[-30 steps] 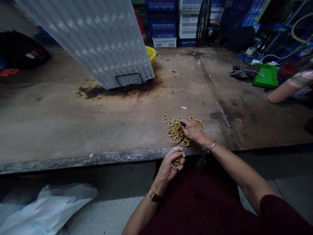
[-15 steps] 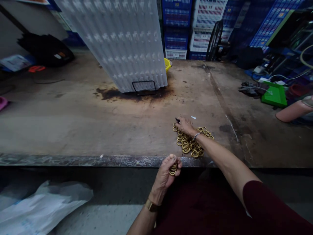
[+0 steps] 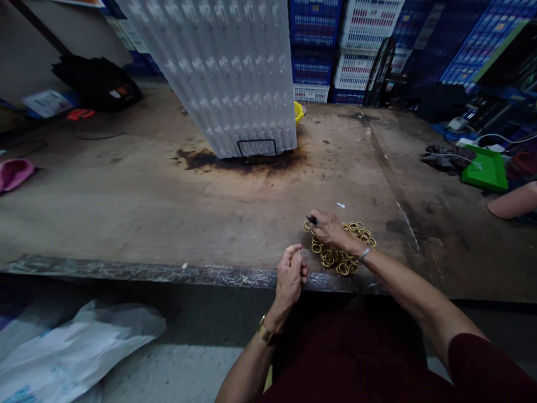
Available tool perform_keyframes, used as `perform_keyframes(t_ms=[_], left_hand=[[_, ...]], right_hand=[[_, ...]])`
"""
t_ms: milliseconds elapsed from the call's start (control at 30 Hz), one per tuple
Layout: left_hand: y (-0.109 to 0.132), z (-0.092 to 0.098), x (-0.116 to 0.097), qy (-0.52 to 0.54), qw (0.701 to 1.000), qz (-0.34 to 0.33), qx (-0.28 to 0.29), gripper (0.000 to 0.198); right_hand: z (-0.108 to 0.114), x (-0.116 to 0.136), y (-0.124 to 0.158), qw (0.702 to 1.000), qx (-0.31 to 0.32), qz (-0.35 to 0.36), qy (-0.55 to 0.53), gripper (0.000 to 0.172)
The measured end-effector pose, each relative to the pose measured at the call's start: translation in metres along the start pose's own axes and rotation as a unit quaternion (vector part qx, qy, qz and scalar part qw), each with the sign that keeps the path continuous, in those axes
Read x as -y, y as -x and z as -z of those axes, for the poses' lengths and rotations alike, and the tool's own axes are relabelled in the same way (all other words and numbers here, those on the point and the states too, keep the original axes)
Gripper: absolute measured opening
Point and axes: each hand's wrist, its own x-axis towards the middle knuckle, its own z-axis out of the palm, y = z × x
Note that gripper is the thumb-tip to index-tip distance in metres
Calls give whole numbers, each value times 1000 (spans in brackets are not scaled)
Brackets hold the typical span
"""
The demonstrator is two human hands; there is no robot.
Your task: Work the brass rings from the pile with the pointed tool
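**Right hand (image 3: 331, 229) on brass rings (image 3: 342, 256) close to the counter edge: spill risk noted**

Finding 1. Right hand lies palm-down on the upper left part of the ring heap, right of centre in the frame, fingers bent. A small dark item (image 3: 311, 220) shows at its fingertips. It is too small to identify, and whether it is pinched cannot be told.

Finding 2. Left hand (image 3: 290, 274) is clenched into a loose fist at the front edge of the counter (image 3: 168, 212), just left of the heap. Whether anything sits inside the fist cannot be told.

Finding 3. The rings lie loose and overlapping, with the lowest of them near the counter's worn front edge (image 3: 168, 273).

Risk assessment. A sweep of the right wrist toward the body could push the lower rings over the edge onto the lap or the floor. The bracelet (image 3: 364, 253) rides directly over the heap and could hook a ring and drag it. Lighting is dim, so a fallen ring would be hard to find. Anything let go by the left hand, placed as it is at the edge, would likely drop rather than land on the counter.
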Motion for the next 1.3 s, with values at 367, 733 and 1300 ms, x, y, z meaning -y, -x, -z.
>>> perform_keyframes(t_ms=[367,733,1300], left_hand=[[11,-11,21,-120,991,-20,62,40],[42,-32,35,-206,972,-42,106,32],[61,-52,55,-89,974,83,191,37]], right_hand=[[-13,11,95,966,-67,-19,-249,11],[-7,-1,141,881,-25,-155,-447,32],[0,-15,186,901,-121,-191,-370,21]])
